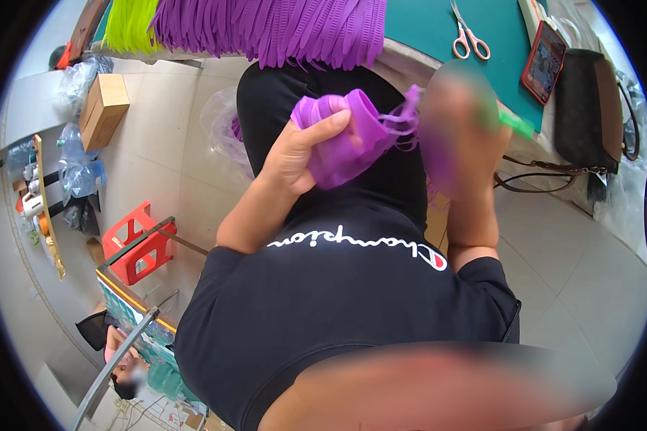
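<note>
My left hand [310, 147] is closed around a bundle of soft purple rubber-like bands [349, 159], with the thumb pressed across them. One band makes an open loop on the side toward my right hand. Thin purple strips [402, 122] stretch or dangle between the two hands. My right hand [474, 136] is raised close by on the right, largely blurred. A bright green stick-like thing [516, 125] sticks out from it; its other end is hidden. Purple shows in the blur beside its fingers, too unclear to tell whether the hand grips it.
A thick row of purple strips [273, 29] and lime green strips [129, 25] hangs over the green table's [424, 21] edge. Scissors [470, 39], a phone [544, 61] and a brown bag [588, 108] are at the right. A red stool [138, 244] and carton [104, 111] stand left; another person sits farther off.
</note>
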A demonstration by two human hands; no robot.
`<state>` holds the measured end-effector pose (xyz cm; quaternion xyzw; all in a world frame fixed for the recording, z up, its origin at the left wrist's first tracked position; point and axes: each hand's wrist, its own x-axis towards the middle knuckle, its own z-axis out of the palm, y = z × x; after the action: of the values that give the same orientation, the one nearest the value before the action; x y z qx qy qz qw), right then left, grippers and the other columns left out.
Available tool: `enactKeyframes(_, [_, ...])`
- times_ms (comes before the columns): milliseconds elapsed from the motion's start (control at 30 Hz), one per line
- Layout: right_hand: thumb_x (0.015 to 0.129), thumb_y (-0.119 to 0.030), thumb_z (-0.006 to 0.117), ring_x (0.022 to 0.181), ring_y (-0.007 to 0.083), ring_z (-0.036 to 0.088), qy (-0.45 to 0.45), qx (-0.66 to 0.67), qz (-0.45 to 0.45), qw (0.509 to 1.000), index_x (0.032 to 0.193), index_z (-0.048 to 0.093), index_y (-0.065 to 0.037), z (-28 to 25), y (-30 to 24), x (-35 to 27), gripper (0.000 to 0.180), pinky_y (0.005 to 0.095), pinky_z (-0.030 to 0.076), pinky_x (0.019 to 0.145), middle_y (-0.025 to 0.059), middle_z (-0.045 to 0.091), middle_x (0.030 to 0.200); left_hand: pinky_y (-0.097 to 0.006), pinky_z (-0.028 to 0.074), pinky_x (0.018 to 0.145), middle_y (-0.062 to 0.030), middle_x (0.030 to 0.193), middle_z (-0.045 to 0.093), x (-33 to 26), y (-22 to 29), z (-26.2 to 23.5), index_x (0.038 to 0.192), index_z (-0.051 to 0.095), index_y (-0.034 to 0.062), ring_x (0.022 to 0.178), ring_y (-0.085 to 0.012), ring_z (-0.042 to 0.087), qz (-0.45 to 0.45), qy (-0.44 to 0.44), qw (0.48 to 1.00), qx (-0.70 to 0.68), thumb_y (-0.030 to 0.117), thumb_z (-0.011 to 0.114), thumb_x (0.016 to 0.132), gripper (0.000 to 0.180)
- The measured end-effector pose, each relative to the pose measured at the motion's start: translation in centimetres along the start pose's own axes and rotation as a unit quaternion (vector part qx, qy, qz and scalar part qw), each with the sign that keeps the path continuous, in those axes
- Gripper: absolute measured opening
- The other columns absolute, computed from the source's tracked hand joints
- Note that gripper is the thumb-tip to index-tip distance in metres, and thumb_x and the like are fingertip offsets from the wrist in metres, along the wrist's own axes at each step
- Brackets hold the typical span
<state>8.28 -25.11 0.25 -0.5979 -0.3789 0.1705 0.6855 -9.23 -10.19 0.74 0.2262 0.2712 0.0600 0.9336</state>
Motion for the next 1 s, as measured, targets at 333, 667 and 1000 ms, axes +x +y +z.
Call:
enactKeyframes(333, [0.099,-0.021,0.048,0.056,0.0121,0.052,0.258,0.096,-0.068,0.959,0.090,0.054,-0.001,1.4,-1.2,-1.2,0.022,0.0243,0.043,0.050,0.0078,0.054,0.074,-0.027,0.053,0.065,-0.0070,0.073,0.063,1.9,-1.0,1.6,0.085,0.061,0.0016,0.068,-0.0148,0.063,0.242,-0.019,0.969,0.051,0.006,0.064,0.087,0.005])
enactKeyframes(667, [0.087,-0.007,0.065,0.075,0.0230,0.065,-0.004,-0.206,-0.271,0.940,0.101,0.060,0.000,4.6,0.0,-1.8,0.017,0.0297,0.053,0.063,0.0160,0.065,0.087,-0.026,0.054,0.065,-0.0066,0.080,0.064,1.8,-2.3,3.1,0.091,0.060,0.0022,0.071,-0.0128,0.064,0.265,0.042,0.963,0.036,0.005,0.060,0.090,0.003])
enactKeyframes(1000, [0.083,-0.006,0.068,0.074,0.0237,0.065,-0.003,-0.235,-0.310,0.921,0.099,0.064,-0.002,4.6,0.2,-1.7,0.017,0.0300,0.053,0.063,0.0145,0.065,0.088,-0.023,0.053,0.062,-0.0054,0.082,0.064,2.3,-2.5,3.1,0.092,0.060,0.0015,0.071,-0.0106,0.063,0.317,0.039,0.943,0.094,0.002,0.061,0.090,0.002])
